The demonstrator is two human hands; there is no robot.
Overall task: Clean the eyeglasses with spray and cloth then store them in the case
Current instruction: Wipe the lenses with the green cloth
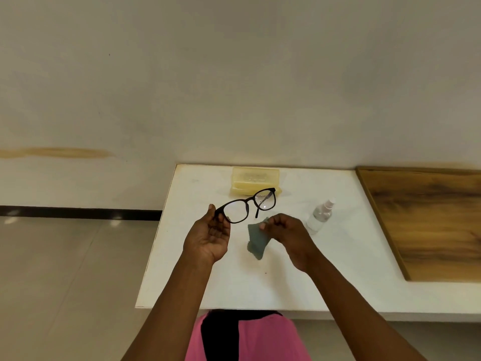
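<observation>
Centre frame, left hand (211, 237) pinches the light, fragile black eyeglasses (247, 205) by the frame corner, right hand (286, 230) fingers clamping the limp grey cloth (256, 242).

Soft, even, dimmish indoor light, warm-grey cast. Faint shadows under left hand (208, 237) & right hand (287, 234) on white table (338, 256). Small glare spots on floor tiles (65, 269), far left of hands. Wide-angle bending at edges; overall slightly soft.
</observation>
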